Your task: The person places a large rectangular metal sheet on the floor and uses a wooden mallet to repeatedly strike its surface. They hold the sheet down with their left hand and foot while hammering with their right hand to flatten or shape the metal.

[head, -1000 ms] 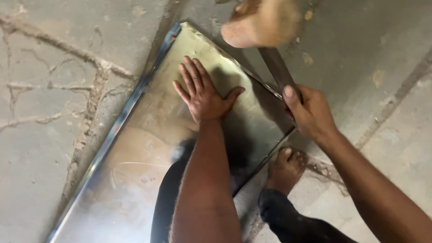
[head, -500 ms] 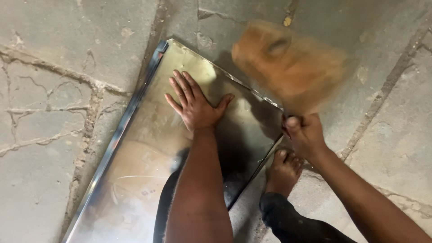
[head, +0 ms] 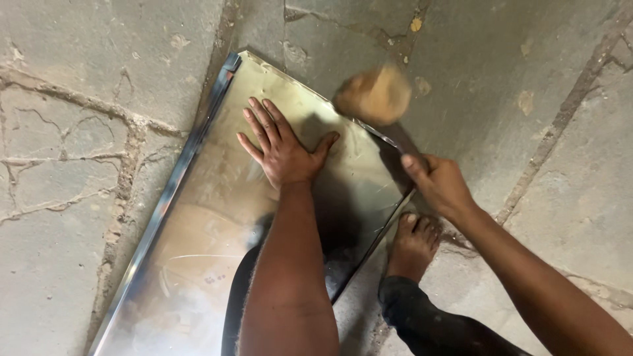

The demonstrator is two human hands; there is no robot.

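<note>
A shiny metal sheet [head: 198, 217] with a folded left edge lies on the cracked concrete floor. My left hand [head: 283, 148] presses flat on its upper part, fingers spread. My right hand [head: 438, 181] grips the dark handle of a wooden mallet [head: 374, 95]. The mallet's blurred brown head is down at the sheet's upper right edge. My bare foot [head: 412, 247] rests on the floor just beside the sheet's right edge, under my right hand.
The concrete floor [head: 79, 165] has cracks and joints on the left and a diagonal seam [head: 560, 138] at the right. My dark trouser leg [head: 435, 323] fills the lower middle.
The mallet head swung down from high at the top of view to the sheet's upper right edge. My left hand stayed flat on the sheet.
</note>
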